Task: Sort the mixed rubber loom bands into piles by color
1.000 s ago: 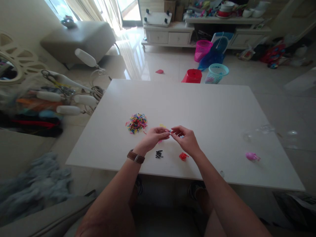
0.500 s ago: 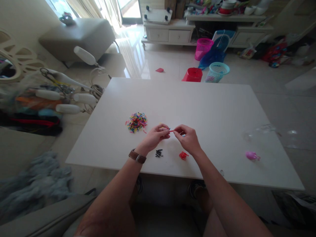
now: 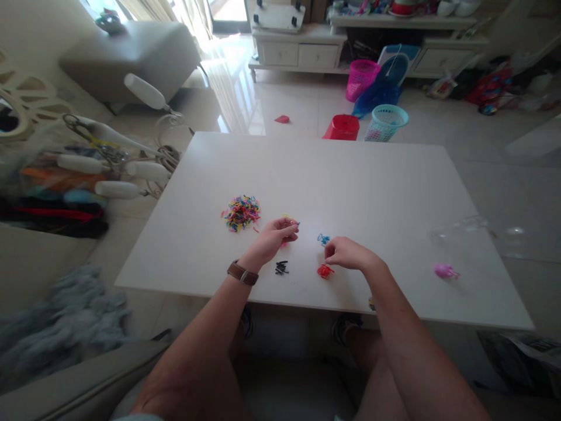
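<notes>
My left hand (image 3: 277, 235) is closed in a pinch around a few small rubber bands; a blue tip (image 3: 298, 223) pokes out at the fingertips. Right above the small pile of red rubber bands (image 3: 325, 272), my right hand (image 3: 344, 252) points down with its fingers pressed together; what they hold, if anything, is hidden. Blue rubber bands (image 3: 323, 239) lie just beyond that hand. Black rubber bands (image 3: 281, 268) sit nearer the front edge. Yellow and pink bits show partly behind my left hand. A mixed heap of coloured rubber bands (image 3: 241, 213) lies to the left.
Everything lies on a white table (image 3: 372, 187). Toward its right end is a pink-purple object (image 3: 446, 271). Partly behind my right forearm, a small multicoloured item (image 3: 371, 303) rests at the front edge. Beyond the table stand a red bin (image 3: 342, 127) and a light-blue basket (image 3: 386, 121).
My right hand has parted from my left and come down over the red pile; it held a red rubber band between both hands before. The blue pile is now uncovered. The view has shifted slightly.
</notes>
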A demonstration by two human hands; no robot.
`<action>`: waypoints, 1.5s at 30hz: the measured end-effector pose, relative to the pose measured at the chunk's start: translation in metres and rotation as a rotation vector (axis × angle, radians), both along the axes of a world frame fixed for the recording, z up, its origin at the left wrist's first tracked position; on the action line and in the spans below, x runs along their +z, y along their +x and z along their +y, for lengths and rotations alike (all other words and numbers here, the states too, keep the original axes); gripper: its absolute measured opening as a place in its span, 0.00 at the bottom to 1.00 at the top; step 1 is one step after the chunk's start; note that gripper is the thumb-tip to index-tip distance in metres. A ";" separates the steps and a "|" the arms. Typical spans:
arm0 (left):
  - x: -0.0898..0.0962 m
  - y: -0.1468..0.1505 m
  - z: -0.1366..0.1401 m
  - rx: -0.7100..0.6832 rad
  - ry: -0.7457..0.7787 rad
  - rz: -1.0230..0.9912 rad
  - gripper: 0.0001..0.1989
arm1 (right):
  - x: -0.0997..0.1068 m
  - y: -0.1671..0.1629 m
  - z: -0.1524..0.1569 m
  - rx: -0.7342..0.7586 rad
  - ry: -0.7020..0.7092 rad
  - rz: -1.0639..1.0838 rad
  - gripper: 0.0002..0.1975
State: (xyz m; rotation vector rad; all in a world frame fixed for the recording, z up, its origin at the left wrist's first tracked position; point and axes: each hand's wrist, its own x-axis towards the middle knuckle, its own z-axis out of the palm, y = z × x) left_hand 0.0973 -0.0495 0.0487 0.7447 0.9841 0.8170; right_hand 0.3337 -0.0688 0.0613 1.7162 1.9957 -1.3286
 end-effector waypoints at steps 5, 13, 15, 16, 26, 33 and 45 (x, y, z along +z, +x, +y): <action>-0.001 0.000 0.000 -0.001 -0.006 0.022 0.18 | -0.003 -0.006 -0.005 0.063 -0.128 -0.109 0.01; -0.001 0.000 0.000 -0.007 -0.012 0.038 0.19 | -0.008 -0.013 -0.006 0.085 -0.048 -0.325 0.04; 0.000 0.000 0.000 -0.004 -0.011 0.042 0.19 | -0.006 -0.013 -0.005 0.051 0.064 -0.326 0.04; 0.000 0.000 0.000 -0.004 -0.011 0.044 0.19 | -0.005 -0.013 -0.004 0.026 0.137 -0.290 0.03; -0.001 0.004 -0.003 -0.049 0.000 0.063 0.18 | 0.002 -0.029 -0.001 -0.264 0.682 0.496 0.11; -0.004 0.008 -0.006 -0.101 0.023 0.062 0.17 | 0.003 -0.036 -0.004 -0.227 0.677 0.560 0.06; -0.004 0.008 -0.007 -0.053 0.043 0.164 0.16 | 0.005 -0.026 0.001 -0.266 0.623 0.329 0.06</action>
